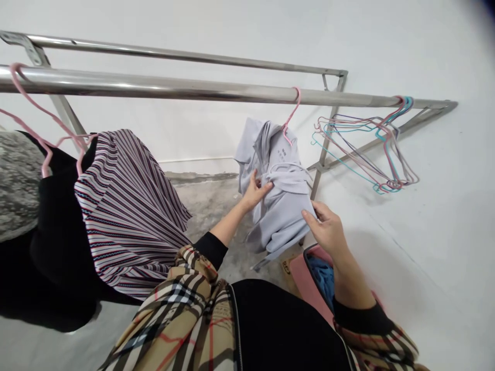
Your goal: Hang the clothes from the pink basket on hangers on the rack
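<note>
- Under the shiny metal rail [185, 87]: pale-grey fabric garment [286, 198] on a pink hanger [297, 105].
- Left hand [253, 196] half-open against it, grip unclear; right hand [328, 229] pinching its edge.
- Below: open pink case [304, 281] holding blue cloth [322, 277].

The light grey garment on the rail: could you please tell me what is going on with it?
A person in a plaid jacket has both hands on the light grey garment, which hangs from a pink hanger on the metal rail. The left hand touches its middle; the right hand pinches its side edge. A striped garment hangs to the left, and coloured hangers hang bunched to the right.
</note>
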`<state>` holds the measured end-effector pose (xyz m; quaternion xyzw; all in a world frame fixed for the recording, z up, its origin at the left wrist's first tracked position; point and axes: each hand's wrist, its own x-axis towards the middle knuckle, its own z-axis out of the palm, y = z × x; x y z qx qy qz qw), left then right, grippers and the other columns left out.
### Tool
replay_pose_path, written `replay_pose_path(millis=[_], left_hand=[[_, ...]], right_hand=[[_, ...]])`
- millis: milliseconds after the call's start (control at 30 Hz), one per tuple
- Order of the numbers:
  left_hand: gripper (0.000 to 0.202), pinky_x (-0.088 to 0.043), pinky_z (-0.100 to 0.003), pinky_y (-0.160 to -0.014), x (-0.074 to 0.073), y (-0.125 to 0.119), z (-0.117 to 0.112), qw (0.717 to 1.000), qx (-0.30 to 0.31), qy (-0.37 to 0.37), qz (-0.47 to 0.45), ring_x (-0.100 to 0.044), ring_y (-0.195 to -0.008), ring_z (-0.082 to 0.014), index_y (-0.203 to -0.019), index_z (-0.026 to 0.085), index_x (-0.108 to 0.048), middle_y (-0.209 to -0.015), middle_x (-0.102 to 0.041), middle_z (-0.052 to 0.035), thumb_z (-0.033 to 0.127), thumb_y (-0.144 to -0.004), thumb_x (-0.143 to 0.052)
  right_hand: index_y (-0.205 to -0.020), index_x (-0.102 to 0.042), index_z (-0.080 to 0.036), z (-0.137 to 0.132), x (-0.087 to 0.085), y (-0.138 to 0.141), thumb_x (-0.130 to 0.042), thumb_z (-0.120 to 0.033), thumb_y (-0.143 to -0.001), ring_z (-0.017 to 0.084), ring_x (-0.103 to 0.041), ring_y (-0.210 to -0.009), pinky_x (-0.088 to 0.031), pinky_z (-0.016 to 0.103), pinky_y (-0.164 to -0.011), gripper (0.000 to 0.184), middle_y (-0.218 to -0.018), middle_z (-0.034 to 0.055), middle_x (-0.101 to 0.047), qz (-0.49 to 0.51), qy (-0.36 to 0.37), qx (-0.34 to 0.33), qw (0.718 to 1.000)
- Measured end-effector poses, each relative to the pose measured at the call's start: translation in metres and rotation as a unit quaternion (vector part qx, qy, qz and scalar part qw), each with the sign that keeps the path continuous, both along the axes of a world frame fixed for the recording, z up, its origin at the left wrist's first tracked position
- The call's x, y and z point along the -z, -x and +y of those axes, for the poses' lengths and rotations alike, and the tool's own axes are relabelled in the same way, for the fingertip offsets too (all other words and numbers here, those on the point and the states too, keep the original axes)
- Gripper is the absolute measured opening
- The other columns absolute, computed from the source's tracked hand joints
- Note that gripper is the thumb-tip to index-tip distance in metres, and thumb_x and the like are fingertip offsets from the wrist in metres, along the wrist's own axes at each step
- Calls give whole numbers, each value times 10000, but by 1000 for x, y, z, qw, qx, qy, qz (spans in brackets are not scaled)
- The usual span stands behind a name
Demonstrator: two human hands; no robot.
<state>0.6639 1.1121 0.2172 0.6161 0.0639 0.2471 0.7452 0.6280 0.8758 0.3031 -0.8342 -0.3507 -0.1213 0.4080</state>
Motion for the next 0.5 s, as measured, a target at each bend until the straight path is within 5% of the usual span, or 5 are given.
replay_pose_path(millis=[100, 300, 500], left_hand=[[987, -466, -417, -1000, 14, 20, -10, 1000, 3, 8, 3, -545, -1211, -254, -1498, 190, -220, -1393, -470, -211, 513, -732, -753], [378, -533, -419, -894, 22, 48, -34, 996, 25, -84, 1, -604, -1082, -245, -1230, 238, -575, -1193, -628, -89, 387, -885, -626], [279, -521, -400, -896, 3, 29, -1, 995, -23, -94, -27, -617, -997, -202, -1107, 150, -615, -1090, -643, -66, 353, -922, -564]], right_hand=[[-1027, -659, -182, -4, 6, 3, -573, -403, -852, 210, -609, -830, -487, 325, -751, 295, -931, 72, -673, -3, 9, 30, 1000], [-1010, -657, -179, -5, 15, 5, -547, -487, -861, 217, -613, -726, -490, 327, -678, 360, -832, 64, -697, 65, -3, 85, 994], [-957, -671, -177, -4, 5, 4, -505, -518, -881, 227, -625, -735, -491, 337, -695, 386, -814, 84, -700, -12, -28, 129, 991]])
